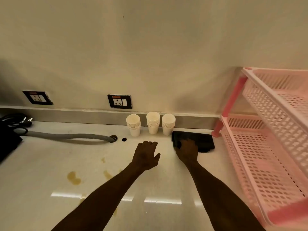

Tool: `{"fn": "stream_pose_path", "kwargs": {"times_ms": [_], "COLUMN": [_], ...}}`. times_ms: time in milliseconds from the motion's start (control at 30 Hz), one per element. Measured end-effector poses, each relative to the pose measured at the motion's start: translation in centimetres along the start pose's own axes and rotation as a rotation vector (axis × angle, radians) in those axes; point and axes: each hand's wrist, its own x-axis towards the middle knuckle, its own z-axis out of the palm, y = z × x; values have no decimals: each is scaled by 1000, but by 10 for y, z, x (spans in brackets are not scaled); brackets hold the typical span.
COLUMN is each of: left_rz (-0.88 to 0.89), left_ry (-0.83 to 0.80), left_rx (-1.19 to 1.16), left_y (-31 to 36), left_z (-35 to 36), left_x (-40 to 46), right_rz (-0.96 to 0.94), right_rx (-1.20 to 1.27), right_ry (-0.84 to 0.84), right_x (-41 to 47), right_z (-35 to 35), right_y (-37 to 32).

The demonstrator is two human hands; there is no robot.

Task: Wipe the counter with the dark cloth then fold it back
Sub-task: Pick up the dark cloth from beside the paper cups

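A dark folded cloth lies on the pale counter near the back wall, just left of a pink rack. My right hand rests on the cloth's front left corner with the fingers curled over its edge. My left hand hovers over the bare counter to the left of the cloth, fingers loosely spread and holding nothing. Brownish stains mark the counter at the front left, with smaller stains closer to my left arm.
Three stacks of white paper cups stand against the backsplash just behind the cloth. A pink two-tier plastic rack fills the right side. A grey hose runs into a counter hole; black cables and a plug lie far left.
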Motion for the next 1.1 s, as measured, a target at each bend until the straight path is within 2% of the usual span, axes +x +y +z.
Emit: {"fn": "stream_pose_path", "kwargs": {"times_ms": [200, 367, 567, 767, 867, 933, 1033, 1100], "left_rz": [-1, -35, 52, 104, 120, 155, 203, 259], "left_ry": [-5, 13, 94, -55, -81, -118, -197, -262], "left_rx": [-75, -192, -473, -607, -603, -633, -694, -699], "left_y": [4, 12, 45, 51, 37, 25, 14, 14], "left_z": [6, 2, -21, -45, -57, -70, -93, -107], "left_x": [-4, 6, 10, -5, -20, -32, -46, -54], "right_rz": [-39, -119, -362, -459, -365, -211, 89, 170], "right_rx": [113, 344, 383, 524, 694, 1015, 1595, 1822], "right_ry": [22, 170, 229, 184, 79, -70, -405, -647], "right_x": [5, 8, -14, -62, -84, -98, -123, -145], "right_z": [-11, -38, -98, -126, -125, -119, -100, -78], "right_y": [19, 24, 24, 14, 13, 16, 25, 23]}}
